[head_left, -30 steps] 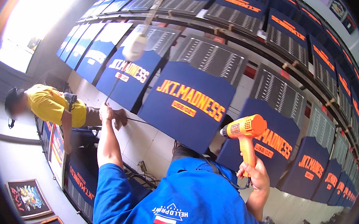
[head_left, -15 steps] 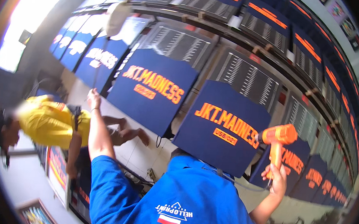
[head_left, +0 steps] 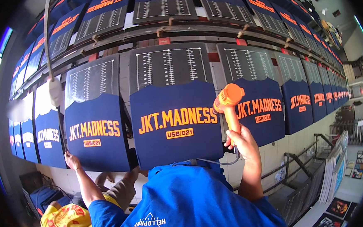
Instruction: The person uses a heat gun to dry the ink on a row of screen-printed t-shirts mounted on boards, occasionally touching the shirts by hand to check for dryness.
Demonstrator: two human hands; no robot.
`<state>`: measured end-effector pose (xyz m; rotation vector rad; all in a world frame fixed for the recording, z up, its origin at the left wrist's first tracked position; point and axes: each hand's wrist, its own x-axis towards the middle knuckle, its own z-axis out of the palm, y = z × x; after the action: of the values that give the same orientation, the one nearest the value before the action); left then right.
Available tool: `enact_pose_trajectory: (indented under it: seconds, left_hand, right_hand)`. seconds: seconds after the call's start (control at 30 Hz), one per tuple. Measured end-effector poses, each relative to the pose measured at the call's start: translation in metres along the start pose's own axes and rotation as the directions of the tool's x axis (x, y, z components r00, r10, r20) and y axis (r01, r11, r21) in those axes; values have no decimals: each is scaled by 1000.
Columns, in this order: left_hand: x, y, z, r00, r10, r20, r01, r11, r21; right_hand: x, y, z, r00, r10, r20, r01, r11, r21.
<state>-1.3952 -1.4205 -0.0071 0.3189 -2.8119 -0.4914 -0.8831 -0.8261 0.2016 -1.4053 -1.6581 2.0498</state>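
Observation:
My right hand (head_left: 246, 145) is wrapped round the handle of an orange heat gun (head_left: 231, 98). The gun is over the right edge of the orange print on a navy shirt (head_left: 177, 150) directly before me, its nozzle toward the cloth. That shirt lies flat on a dark printing board (head_left: 139, 84) with white ruled marks. To the left, my left hand (head_left: 73, 161) touches the lower left edge of another navy shirt (head_left: 100, 154) with a similar print. Its fingers look closed; what they hold, if anything, is hidden.
More boards with navy shirts (head_left: 299, 116) run in a curved row to both sides, and a second row stands behind a dark rail (head_left: 149, 31). A cord with a pale fitting (head_left: 54, 92) hangs at left. A person in a yellow shirt (head_left: 68, 218) is at lower left.
My view has swung round. The heat gun has moved leftward with my right hand, onto the print of the shirt before me. My left hand has come down to the neighbouring shirt's edge.

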Motion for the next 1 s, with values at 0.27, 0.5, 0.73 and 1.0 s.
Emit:
enact_pose_trajectory:
  seconds: [0.27, 0.5, 0.73, 1.0]
  left_hand:
    - [-8, 20, 3, 998, 58, 21, -56, 996, -72]
    - [-2, 7, 14, 991, 103, 86, -93, 989, -115]
    - [-48, 27, 17, 992, -48, -115, 63, 989, 132]
    - [-108, 16, 30, 777, -603, -179, 604, 795, -54]
  right_hand:
    - [-4, 7, -15, 1000, -8, 2, 7, 996, 94]
    - [8, 4, -17, 997, -29, 65, 20, 990, 139]
    - [2, 2, -16, 998, 10, 63, -14, 998, 66]
    - [-17, 4, -18, 998, 18, 57, -20, 999, 38]
